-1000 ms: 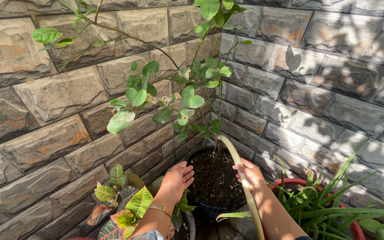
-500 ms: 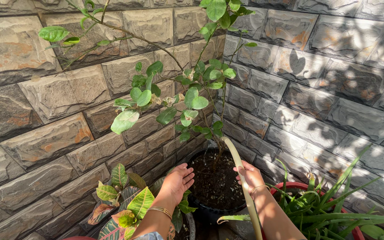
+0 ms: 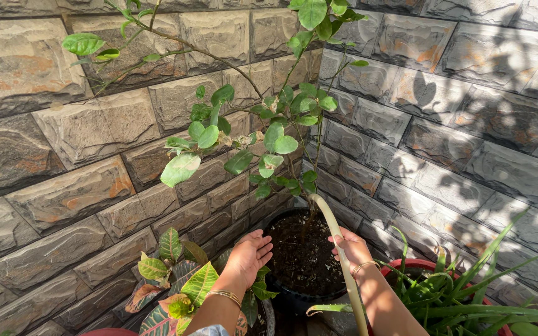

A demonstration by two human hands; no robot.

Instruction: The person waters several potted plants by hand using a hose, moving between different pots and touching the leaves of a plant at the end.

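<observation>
While the right hand [image 3: 350, 244] gripped a pale yellowish rubber hose [image 3: 339, 249] arching over the round black plastic pot [image 3: 294, 295] of dark soil in the stone-wall corner, the left hand [image 3: 250, 252] hovered open, palm up, at the pot's left rim, holding nothing, above a variegated croton [image 3: 179, 283].

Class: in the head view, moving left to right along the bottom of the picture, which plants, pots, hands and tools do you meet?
Croton plant → left hand → black pot → hose → right hand → red pot
</observation>
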